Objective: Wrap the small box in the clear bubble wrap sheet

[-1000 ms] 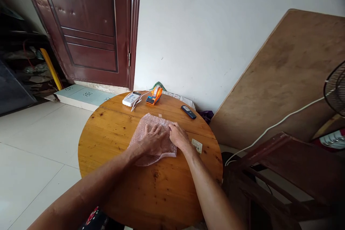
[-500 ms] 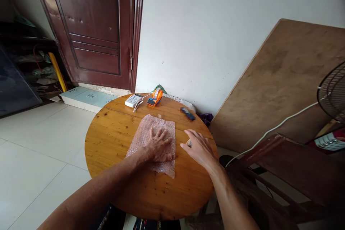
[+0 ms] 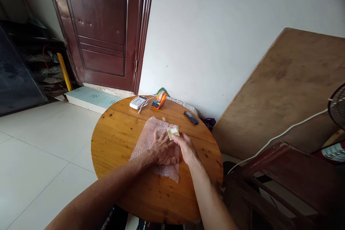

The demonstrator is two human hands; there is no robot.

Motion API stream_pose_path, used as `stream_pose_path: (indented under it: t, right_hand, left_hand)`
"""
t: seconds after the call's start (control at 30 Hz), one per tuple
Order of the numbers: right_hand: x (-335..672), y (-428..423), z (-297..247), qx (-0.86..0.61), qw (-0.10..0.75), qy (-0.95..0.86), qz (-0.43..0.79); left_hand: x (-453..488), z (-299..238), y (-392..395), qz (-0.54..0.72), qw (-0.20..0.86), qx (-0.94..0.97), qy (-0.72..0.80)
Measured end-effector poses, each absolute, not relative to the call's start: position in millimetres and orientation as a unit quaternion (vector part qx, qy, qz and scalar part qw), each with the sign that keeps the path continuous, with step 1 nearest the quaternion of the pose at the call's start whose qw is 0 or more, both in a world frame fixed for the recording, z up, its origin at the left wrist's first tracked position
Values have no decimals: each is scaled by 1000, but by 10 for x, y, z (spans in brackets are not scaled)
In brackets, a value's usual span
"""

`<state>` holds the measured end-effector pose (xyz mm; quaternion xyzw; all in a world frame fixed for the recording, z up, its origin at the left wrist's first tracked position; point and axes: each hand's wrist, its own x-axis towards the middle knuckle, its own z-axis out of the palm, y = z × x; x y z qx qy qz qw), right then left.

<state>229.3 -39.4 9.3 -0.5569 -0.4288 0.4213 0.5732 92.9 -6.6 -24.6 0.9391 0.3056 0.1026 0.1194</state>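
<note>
Looking early tbh: bubble wrap [image 3: 145, 138] laid flat, left hand [image 3: 162, 150] spread atop, right hand [image 3: 187, 147] pinching a not-yet-wrapped card [image 3: 173, 131].

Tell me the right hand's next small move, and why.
Probably lay the small card on the bubble wrap: the right hand holds it by one edge near the sheet's far right corner, while the left hand lies spread on the sheet, which should steady it.

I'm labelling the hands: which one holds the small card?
The right hand: it grips the card at one edge, whereas the left hand lies spread on the bubble wrap.
</note>
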Motion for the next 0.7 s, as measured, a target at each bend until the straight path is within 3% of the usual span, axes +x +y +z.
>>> stream_pose_path:
  t: [0.13, 0.3, 0.53, 0.7]
  right_hand:
    - [2401, -263, -107, -552, 630, -325, 439]
    - [2417, -302, -157, -546, 622, -361, 429]
    - [2274, -353, -159, -583, 528, -493, 372]
    - [2246, -419, -206, -621, 412, -617, 251]
  left_hand:
    - [943, -212, -46, 96, 131, 940, 301]
    - [673, -47, 78, 108, 150, 936, 300]
    - [54, -201, 111, 149, 146, 907, 366]
    - [24, -328, 36, 179, 148, 899, 372]
